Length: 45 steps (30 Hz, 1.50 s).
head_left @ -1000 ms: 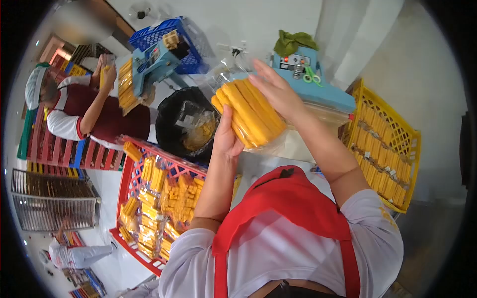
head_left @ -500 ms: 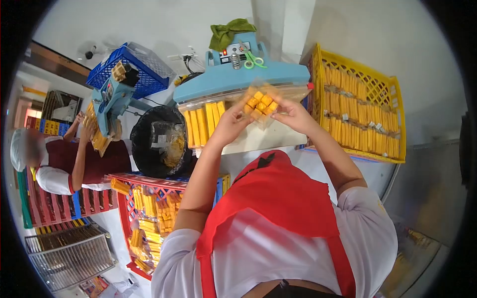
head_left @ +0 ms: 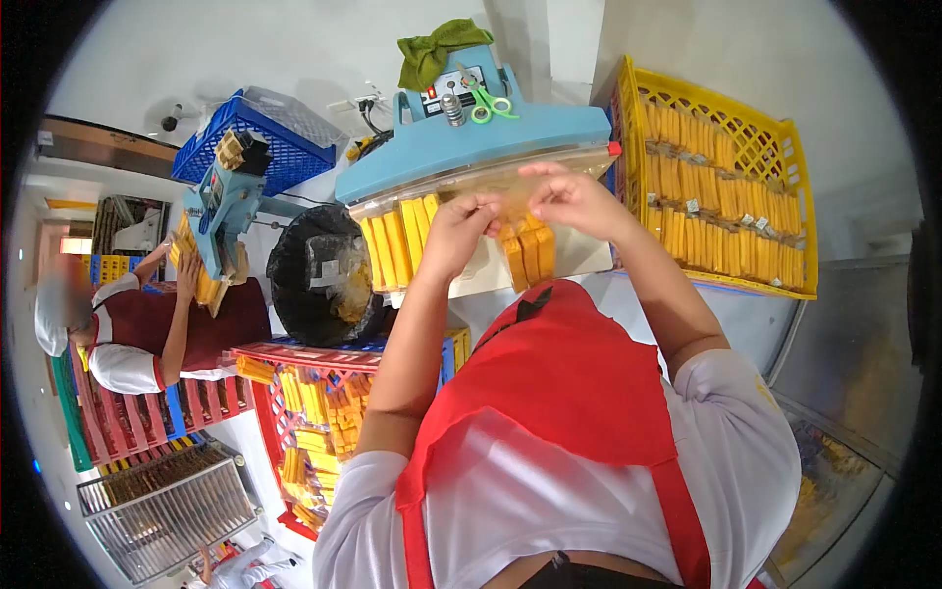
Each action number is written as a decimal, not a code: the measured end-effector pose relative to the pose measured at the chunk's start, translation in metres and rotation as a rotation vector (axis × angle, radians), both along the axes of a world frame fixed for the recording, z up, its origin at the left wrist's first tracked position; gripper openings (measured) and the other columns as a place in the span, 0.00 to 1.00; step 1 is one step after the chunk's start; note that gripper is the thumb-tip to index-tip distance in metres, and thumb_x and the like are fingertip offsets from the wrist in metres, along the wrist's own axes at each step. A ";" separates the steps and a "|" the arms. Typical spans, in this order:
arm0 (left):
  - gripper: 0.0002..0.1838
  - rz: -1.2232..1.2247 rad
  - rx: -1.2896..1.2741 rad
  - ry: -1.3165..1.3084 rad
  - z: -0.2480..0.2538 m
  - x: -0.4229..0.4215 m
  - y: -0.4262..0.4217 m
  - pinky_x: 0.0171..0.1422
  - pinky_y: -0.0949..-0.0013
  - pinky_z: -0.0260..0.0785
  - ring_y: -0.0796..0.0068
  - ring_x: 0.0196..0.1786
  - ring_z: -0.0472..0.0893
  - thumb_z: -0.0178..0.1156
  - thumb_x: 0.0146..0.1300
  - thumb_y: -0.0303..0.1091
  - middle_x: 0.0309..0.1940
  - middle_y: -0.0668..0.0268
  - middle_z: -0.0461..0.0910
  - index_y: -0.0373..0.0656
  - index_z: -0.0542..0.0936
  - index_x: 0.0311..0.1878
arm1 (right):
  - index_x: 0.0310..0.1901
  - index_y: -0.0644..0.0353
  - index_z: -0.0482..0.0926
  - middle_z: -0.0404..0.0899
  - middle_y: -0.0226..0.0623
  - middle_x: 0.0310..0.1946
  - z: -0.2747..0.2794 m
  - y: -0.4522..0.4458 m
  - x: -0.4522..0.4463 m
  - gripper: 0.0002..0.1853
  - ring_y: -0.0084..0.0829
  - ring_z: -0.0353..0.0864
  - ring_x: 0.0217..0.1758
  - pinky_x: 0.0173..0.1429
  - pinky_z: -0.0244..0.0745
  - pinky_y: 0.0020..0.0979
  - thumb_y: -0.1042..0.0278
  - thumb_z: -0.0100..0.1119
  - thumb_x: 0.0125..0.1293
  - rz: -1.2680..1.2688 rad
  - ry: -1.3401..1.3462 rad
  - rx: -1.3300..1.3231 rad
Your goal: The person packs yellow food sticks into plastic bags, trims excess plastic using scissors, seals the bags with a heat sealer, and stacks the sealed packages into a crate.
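Observation:
A clear plastic bag of yellow sticks point(head_left: 528, 257) hangs upright between my hands, its sticks in the lower part. My left hand point(head_left: 459, 234) pinches the bag's upper left edge between thumb and fingers. At the upper right, my right hand point(head_left: 581, 204) has thumb and fingertips closed on the bag's film, with the index finger extended. Just beyond them is a light-blue heat sealer point(head_left: 481, 140). Several filled bags of yellow sticks point(head_left: 397, 238) stand in a row along its front, left of my left hand.
Scissors point(head_left: 483, 104) and a green cloth point(head_left: 440, 51) lie on the sealer. A yellow crate point(head_left: 803, 257) of packed bags stands right. Left are a black-lined bin point(head_left: 289, 285), a red crate point(head_left: 270, 407) of bags and a co-worker point(head_left: 186, 319) at another sealer point(head_left: 218, 211).
The bag has turned from showing the stick ends to hanging with its sticks downward. My hands have shifted their hold to its upper edge.

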<state>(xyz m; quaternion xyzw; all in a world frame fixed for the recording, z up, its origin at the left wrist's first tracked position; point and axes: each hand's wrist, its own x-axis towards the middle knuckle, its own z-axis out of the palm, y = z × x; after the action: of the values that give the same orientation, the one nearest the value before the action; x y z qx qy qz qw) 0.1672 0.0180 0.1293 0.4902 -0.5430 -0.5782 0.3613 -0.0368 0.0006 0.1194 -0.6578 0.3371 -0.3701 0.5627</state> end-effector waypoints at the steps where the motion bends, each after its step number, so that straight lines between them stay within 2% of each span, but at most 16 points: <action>1: 0.09 -0.029 0.160 0.140 -0.010 0.000 -0.010 0.38 0.78 0.64 0.82 0.34 0.72 0.51 0.60 0.30 0.34 0.69 0.74 0.36 0.76 0.39 | 0.29 0.65 0.76 0.72 0.34 0.42 -0.011 -0.012 0.002 0.03 0.20 0.72 0.35 0.39 0.68 0.23 0.76 0.57 0.54 0.034 -0.123 0.178; 3: 0.10 -0.037 0.192 0.210 -0.022 -0.005 -0.015 0.36 0.79 0.63 0.84 0.31 0.70 0.51 0.61 0.31 0.33 0.70 0.73 0.36 0.75 0.41 | 0.29 0.65 0.76 0.71 0.33 0.43 -0.031 -0.026 0.006 0.02 0.18 0.72 0.35 0.38 0.68 0.22 0.76 0.58 0.53 0.061 -0.198 0.367; 5: 0.10 0.218 0.289 0.568 -0.019 -0.013 -0.011 0.36 0.80 0.64 0.84 0.31 0.70 0.52 0.60 0.31 0.32 0.71 0.73 0.37 0.73 0.42 | 0.29 0.64 0.77 0.73 0.34 0.39 -0.037 -0.031 0.007 0.02 0.18 0.73 0.32 0.36 0.68 0.21 0.76 0.58 0.53 -0.076 -0.247 0.490; 9: 0.09 0.084 0.062 0.230 -0.034 -0.011 -0.014 0.40 0.79 0.67 0.81 0.35 0.73 0.53 0.59 0.27 0.33 0.70 0.74 0.39 0.72 0.43 | 0.30 0.64 0.76 0.75 0.33 0.30 -0.034 -0.027 0.015 0.03 0.19 0.73 0.29 0.35 0.69 0.20 0.76 0.58 0.53 -0.081 -0.295 0.423; 14: 0.06 0.436 0.222 0.647 -0.048 -0.020 -0.017 0.41 0.79 0.68 0.78 0.34 0.74 0.53 0.57 0.21 0.32 0.69 0.74 0.42 0.72 0.37 | 0.29 0.63 0.70 0.75 0.35 0.26 -0.038 -0.030 0.021 0.06 0.21 0.74 0.28 0.32 0.69 0.20 0.79 0.58 0.51 -0.205 -0.386 0.391; 18: 0.04 0.397 0.145 0.698 -0.056 -0.018 -0.014 0.41 0.79 0.67 0.80 0.33 0.73 0.53 0.57 0.21 0.30 0.70 0.75 0.42 0.72 0.32 | 0.28 0.61 0.67 0.75 0.36 0.28 -0.040 -0.027 0.019 0.08 0.22 0.74 0.28 0.32 0.69 0.20 0.80 0.57 0.52 -0.239 -0.453 0.413; 20: 0.04 0.305 -0.247 0.047 -0.058 -0.016 -0.013 0.41 0.79 0.66 0.82 0.33 0.72 0.54 0.56 0.21 0.29 0.70 0.76 0.42 0.75 0.31 | 0.32 0.63 0.68 0.75 0.36 0.27 -0.045 -0.028 0.017 0.08 0.21 0.74 0.28 0.32 0.69 0.20 0.80 0.58 0.52 -0.316 -0.426 0.279; 24: 0.04 0.258 -0.268 -0.020 -0.060 -0.018 -0.029 0.38 0.79 0.63 0.85 0.30 0.70 0.56 0.55 0.23 0.29 0.71 0.76 0.40 0.78 0.34 | 0.34 0.62 0.71 0.74 0.33 0.26 -0.040 -0.026 0.015 0.07 0.20 0.73 0.27 0.30 0.68 0.19 0.77 0.58 0.53 -0.404 -0.394 0.303; 26: 0.09 0.206 0.006 0.050 -0.065 -0.020 -0.037 0.37 0.79 0.63 0.85 0.32 0.70 0.57 0.56 0.29 0.30 0.72 0.76 0.37 0.78 0.39 | 0.34 0.62 0.74 0.74 0.30 0.25 -0.059 -0.029 0.005 0.06 0.20 0.71 0.24 0.27 0.66 0.19 0.73 0.58 0.54 -0.312 -0.169 0.567; 30: 0.12 0.238 0.120 0.100 -0.080 -0.034 -0.033 0.40 0.80 0.63 0.85 0.34 0.71 0.56 0.58 0.34 0.29 0.73 0.75 0.35 0.77 0.40 | 0.31 0.60 0.75 0.73 0.28 0.23 -0.104 -0.038 0.011 0.06 0.19 0.69 0.22 0.23 0.65 0.20 0.68 0.59 0.54 -0.439 -0.234 0.577; 32: 0.16 0.267 0.260 0.173 -0.094 -0.040 -0.023 0.45 0.79 0.63 0.82 0.39 0.72 0.53 0.60 0.36 0.35 0.69 0.75 0.35 0.73 0.47 | 0.34 0.60 0.74 0.72 0.28 0.22 -0.116 -0.044 0.010 0.08 0.20 0.69 0.21 0.21 0.65 0.22 0.67 0.59 0.54 -0.537 -0.254 0.762; 35: 0.20 0.352 0.114 0.214 -0.111 -0.052 -0.026 0.50 0.75 0.62 0.78 0.44 0.71 0.51 0.62 0.36 0.43 0.65 0.72 0.35 0.67 0.54 | 0.30 0.60 0.73 0.70 0.26 0.18 -0.106 -0.056 0.021 0.04 0.18 0.66 0.17 0.19 0.62 0.21 0.70 0.57 0.56 -0.605 -0.262 0.810; 36: 0.22 0.290 0.180 0.259 -0.109 -0.048 -0.034 0.54 0.73 0.60 0.75 0.49 0.68 0.49 0.62 0.35 0.47 0.63 0.69 0.34 0.63 0.57 | 0.31 0.60 0.73 0.72 0.28 0.22 -0.105 -0.059 0.021 0.06 0.19 0.67 0.20 0.24 0.65 0.21 0.69 0.56 0.56 -0.582 -0.257 0.831; 39: 0.21 0.416 0.149 0.214 -0.112 -0.041 -0.052 0.52 0.73 0.62 0.73 0.46 0.71 0.50 0.61 0.34 0.46 0.60 0.72 0.33 0.65 0.55 | 0.36 0.61 0.73 0.73 0.29 0.26 -0.106 -0.057 0.032 0.09 0.20 0.69 0.23 0.29 0.67 0.22 0.66 0.55 0.58 -0.701 -0.430 0.632; 42: 0.21 0.421 0.226 0.311 -0.112 -0.033 -0.056 0.56 0.72 0.58 0.73 0.50 0.68 0.50 0.61 0.34 0.49 0.60 0.70 0.33 0.65 0.55 | 0.34 0.58 0.71 0.73 0.30 0.27 -0.110 -0.035 0.036 0.09 0.20 0.71 0.24 0.31 0.66 0.21 0.61 0.55 0.59 -0.615 -0.351 0.608; 45: 0.21 0.358 0.312 0.304 -0.105 -0.029 -0.038 0.60 0.71 0.54 0.74 0.55 0.65 0.50 0.61 0.34 0.52 0.61 0.68 0.34 0.65 0.56 | 0.35 0.56 0.72 0.72 0.28 0.26 -0.106 -0.028 0.029 0.12 0.18 0.69 0.22 0.25 0.63 0.20 0.56 0.53 0.59 -0.520 -0.260 0.811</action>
<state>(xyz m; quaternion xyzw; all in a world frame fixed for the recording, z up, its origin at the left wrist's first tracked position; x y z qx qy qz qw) 0.1378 -0.0205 0.0240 0.5357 -0.2920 -0.6486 0.4551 -0.0080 -0.0271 0.0135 -0.2286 0.5338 -0.4162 0.6997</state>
